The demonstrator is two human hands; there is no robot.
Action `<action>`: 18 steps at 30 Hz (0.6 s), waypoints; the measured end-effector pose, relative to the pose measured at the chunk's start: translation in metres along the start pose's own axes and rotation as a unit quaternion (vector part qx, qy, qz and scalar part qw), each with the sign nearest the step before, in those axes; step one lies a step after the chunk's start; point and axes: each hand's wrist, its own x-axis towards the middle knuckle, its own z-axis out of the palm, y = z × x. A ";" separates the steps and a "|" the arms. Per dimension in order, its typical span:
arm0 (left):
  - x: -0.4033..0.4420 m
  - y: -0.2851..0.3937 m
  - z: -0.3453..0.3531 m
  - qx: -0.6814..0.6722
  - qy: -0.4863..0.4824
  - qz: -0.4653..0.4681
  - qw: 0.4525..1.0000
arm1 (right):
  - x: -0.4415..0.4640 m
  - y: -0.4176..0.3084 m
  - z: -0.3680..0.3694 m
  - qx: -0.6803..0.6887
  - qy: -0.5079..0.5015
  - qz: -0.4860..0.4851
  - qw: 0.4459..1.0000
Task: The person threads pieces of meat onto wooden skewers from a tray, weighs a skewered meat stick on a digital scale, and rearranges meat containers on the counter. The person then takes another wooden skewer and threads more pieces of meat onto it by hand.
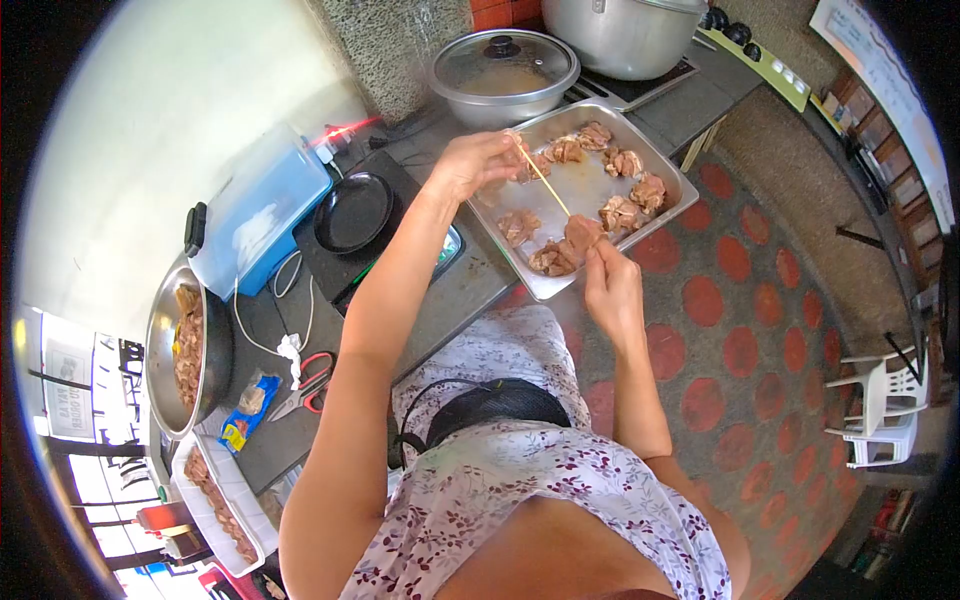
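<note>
A thin wooden skewer (543, 176) slants over the metal tray (648, 150). My left hand (472, 166) pinches its upper end at the tray's left side. At the lower end, my right hand (612, 290) grips a piece of raw meat (582, 234), which touches the skewer's tip; whether the tip has gone through it I cannot tell. Several clumps of raw meat (648, 192) lie around the inside of the tray. One more clump (518, 227) sits near its left wall, and another (552, 259) is just beneath the held piece.
Behind the tray stand a lidded pot (503, 80) and a large silver pot (625, 38). To the left are a black pan (353, 212), a blue container (262, 215), red-handled scissors (312, 384), a steel bowl of meat (207, 345) and a white tray of meat strips (215, 505).
</note>
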 end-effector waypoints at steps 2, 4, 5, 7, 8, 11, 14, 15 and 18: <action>0.000 -0.001 0.005 -0.002 0.050 0.025 0.998 | -0.002 -0.001 0.000 0.001 0.006 -0.005 1.000; -0.006 0.003 0.017 0.008 0.090 0.033 0.995 | -0.003 -0.004 -0.002 -0.007 -0.015 0.005 1.000; -0.008 0.006 0.021 0.018 0.129 0.041 0.991 | -0.004 -0.004 -0.002 -0.007 -0.015 0.004 1.000; -0.009 0.005 0.021 0.018 0.132 0.044 0.990 | -0.004 -0.004 0.000 -0.015 -0.014 0.026 0.999; -0.009 0.005 0.021 0.018 0.135 0.046 0.990 | -0.005 -0.005 0.000 -0.015 -0.014 0.026 0.999; -0.011 0.005 0.024 -0.002 0.150 0.056 0.987 | -0.005 -0.007 -0.002 -0.022 -0.022 0.029 0.999; -0.005 0.003 0.014 -0.038 0.111 0.043 0.992 | -0.006 -0.006 -0.001 -0.024 -0.023 0.024 0.999; -0.005 0.002 0.014 -0.038 0.111 0.044 0.992 | -0.006 -0.005 -0.001 -0.024 -0.025 0.025 0.999; -0.006 0.000 0.014 -0.024 0.110 0.060 0.992 | -0.006 -0.005 0.000 -0.025 -0.026 0.022 0.999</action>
